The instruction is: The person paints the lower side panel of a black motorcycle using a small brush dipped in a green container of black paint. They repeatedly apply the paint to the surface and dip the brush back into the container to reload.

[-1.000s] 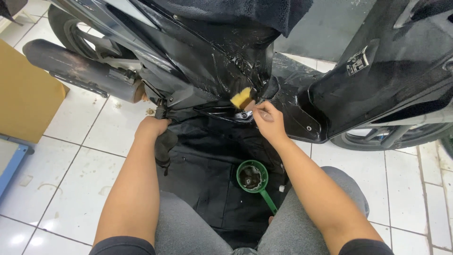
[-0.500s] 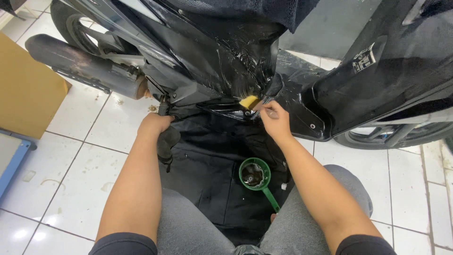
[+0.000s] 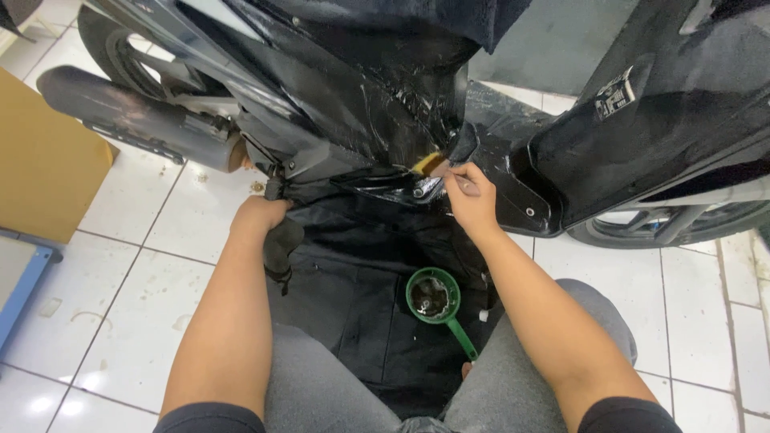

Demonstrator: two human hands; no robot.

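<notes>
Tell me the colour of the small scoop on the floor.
Green; the scoop shows best in the head view, lying on a black cloth.

Two bare forearms, no watch, rings or gloves. Short black sleeves, ending far back from the fingers, just above the elbows: left sleeve (image 3: 210, 418), right sleeve (image 3: 630, 417). Grey trousers (image 3: 317, 385) of smooth knit fabric over both knees, behind the fingers, between the forearms. Left hand (image 3: 258, 215) and right hand (image 3: 473, 200) uncovered, nails short.
</notes>
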